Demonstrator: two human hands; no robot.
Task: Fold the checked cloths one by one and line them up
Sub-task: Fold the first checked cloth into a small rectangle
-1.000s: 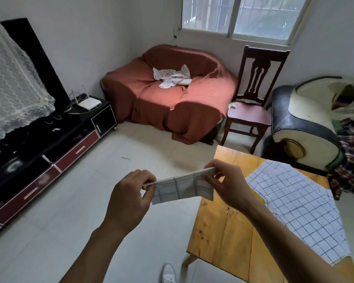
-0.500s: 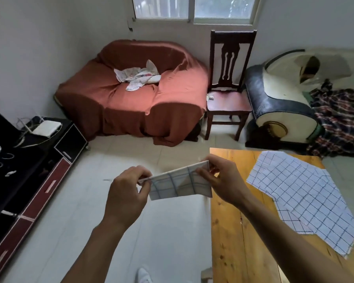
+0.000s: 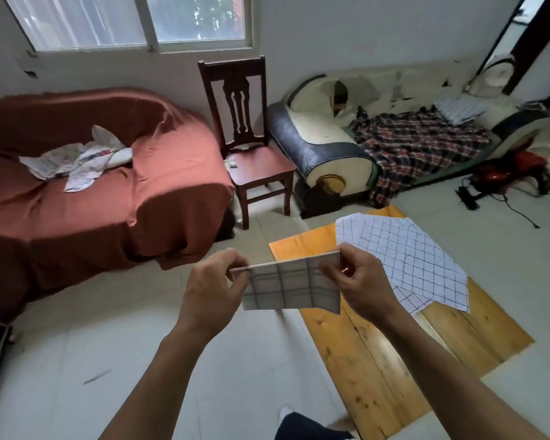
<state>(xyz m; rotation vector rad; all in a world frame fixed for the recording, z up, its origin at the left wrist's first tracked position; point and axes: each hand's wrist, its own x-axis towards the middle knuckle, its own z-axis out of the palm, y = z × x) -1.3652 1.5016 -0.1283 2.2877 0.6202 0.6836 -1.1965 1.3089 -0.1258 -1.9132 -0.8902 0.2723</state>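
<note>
Wooden table (image 3: pixel 394 360) — bears a spread of unfolded checked cloths (image 3: pixel 404 255) on its far half. Folded checked cloth (image 3: pixel 291 285) — held in the air before the table's left edge, stretched level between both hands. Left hand (image 3: pixel 211 296) pinches its left top corner; right hand (image 3: pixel 361 285) pinches its right top corner, fingers curled.

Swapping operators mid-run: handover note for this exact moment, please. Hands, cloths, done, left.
Left hand: pinches the left top corner of the folded checked cloth.
Right hand: pinches its right top corner; the cloth hangs in the air between both hands, off the near left edge of the wooden table.
Unfolded checked cloths: lie flat and overlapping on the table's far part.
Done: the held cloth is folded into a small rectangle.
Left: set it down on the table, then fold the flat ones and line them up.
</note>
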